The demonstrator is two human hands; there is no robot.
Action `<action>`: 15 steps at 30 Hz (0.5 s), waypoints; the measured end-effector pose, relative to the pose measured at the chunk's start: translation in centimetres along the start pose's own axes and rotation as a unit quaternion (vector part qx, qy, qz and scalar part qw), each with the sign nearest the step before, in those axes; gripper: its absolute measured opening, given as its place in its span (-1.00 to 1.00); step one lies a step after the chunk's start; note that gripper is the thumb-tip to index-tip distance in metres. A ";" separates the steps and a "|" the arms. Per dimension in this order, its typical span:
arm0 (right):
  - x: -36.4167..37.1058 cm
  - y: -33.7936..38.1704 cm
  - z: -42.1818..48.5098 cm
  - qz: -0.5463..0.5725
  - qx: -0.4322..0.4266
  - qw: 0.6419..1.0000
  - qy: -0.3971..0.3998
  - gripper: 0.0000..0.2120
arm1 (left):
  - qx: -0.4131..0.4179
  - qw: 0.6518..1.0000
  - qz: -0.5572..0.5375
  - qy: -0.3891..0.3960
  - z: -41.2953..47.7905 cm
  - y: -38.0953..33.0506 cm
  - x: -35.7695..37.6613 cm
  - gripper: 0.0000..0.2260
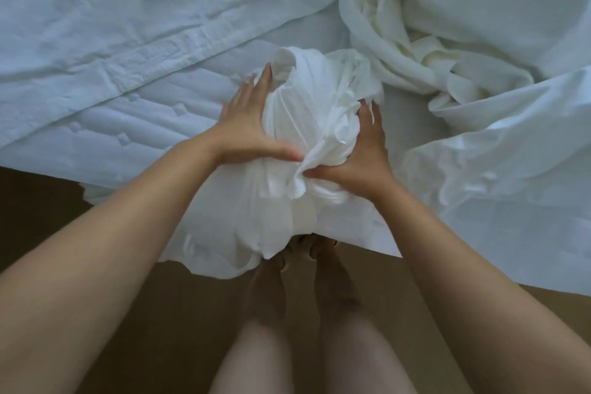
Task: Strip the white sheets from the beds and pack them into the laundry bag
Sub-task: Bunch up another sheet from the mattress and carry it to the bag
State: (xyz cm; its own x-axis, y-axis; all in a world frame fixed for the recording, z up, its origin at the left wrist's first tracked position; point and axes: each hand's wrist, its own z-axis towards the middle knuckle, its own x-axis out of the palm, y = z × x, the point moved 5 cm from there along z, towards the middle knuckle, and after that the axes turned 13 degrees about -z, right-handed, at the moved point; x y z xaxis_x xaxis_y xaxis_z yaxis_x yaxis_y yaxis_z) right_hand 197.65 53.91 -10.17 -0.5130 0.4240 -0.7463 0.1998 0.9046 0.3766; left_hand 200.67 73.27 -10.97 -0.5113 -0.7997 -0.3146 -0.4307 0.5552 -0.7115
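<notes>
At the bed's [96, 41] edge, my left hand [246, 129] presses flat against the bundled sheet [307, 112]; my right hand [363, 153] grips it.

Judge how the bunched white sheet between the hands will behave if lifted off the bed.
Probably floppy: the bunched white sheet creases where the right hand grips it, and its lower end droops over the mattress edge. Likely light for its bulk, being loose folds. Ends may slip out, since the left hand only presses flat.
</notes>
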 end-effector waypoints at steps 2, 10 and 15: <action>-0.7 -0.1 0.6 0.014 -0.022 0.999 -0.025 0.29 | 0.019 0.995 -0.098 0.005 0.0 -0.2 0.7 0.36; -2.0 5.2 0.2 0.210 -0.111 0.950 0.201 -0.42 | -0.127 0.945 -0.268 -0.141 -7.0 -0.2 -1.3 -0.46; 2.3 6.7 4.1 0.435 0.011 0.879 0.195 -0.64 | -0.082 0.962 -0.230 -0.121 -9.5 -2.1 -4.7 -0.25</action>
State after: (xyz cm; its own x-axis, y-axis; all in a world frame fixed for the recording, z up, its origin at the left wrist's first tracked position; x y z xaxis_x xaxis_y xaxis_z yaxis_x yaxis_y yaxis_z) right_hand 201.28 61.13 -11.60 -0.4053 0.9119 0.0647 0.6714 0.2489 0.6981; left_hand 196.94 78.03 -2.06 -0.0598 -0.9881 -0.1419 -0.6922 0.1435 -0.7073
